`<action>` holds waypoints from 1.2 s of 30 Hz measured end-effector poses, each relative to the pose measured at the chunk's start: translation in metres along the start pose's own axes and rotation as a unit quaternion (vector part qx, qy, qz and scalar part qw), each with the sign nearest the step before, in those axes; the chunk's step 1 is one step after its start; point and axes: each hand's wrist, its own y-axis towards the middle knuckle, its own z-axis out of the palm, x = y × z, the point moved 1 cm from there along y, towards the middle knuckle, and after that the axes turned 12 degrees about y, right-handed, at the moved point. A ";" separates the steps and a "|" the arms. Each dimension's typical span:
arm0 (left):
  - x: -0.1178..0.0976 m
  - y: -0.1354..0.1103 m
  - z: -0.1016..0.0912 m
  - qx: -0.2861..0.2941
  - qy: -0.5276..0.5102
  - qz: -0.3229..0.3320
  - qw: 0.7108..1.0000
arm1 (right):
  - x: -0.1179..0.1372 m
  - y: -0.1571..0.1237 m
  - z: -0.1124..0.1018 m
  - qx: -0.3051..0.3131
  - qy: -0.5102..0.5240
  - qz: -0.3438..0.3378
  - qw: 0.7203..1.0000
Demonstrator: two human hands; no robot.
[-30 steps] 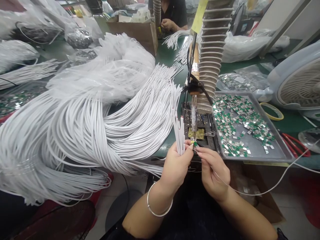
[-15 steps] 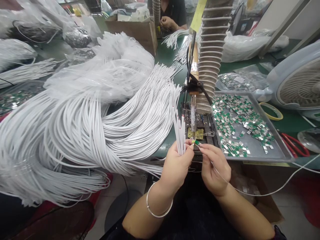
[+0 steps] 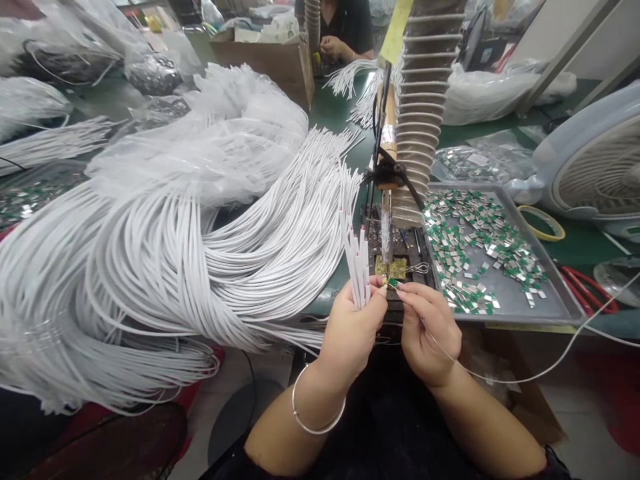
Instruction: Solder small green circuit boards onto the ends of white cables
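Green circuit board [image 3: 393,284], red-tipped white cables [image 3: 357,277], thin pale wire [image 3: 500,381]

Your white cables [image 3: 357,267] stand toward twelve o'clock. At their four o'clock is your green board [image 3: 394,284]. Your thin wire [image 3: 505,382] curves toward three.

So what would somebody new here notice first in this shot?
Probably the great sweep of white cables filling much of the left side. At the centre, a soldering iron points down near the left hand, which grips a small bunch of cables, and the right hand, which pinches a small green board. To the right, a grey tray is strewn with green-and-silver pieces.
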 end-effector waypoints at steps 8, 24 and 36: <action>-0.002 0.000 -0.001 -0.003 -0.006 0.000 1.000 | 0.001 0.003 0.001 0.004 -0.007 -0.007 1.000; -0.012 -0.004 0.001 -0.006 -0.022 0.008 1.000 | 0.005 0.009 0.002 0.007 -0.024 -0.017 1.000; -0.013 -0.007 0.000 -0.004 -0.019 0.014 1.000 | 0.006 0.011 0.001 0.009 -0.020 -0.017 1.000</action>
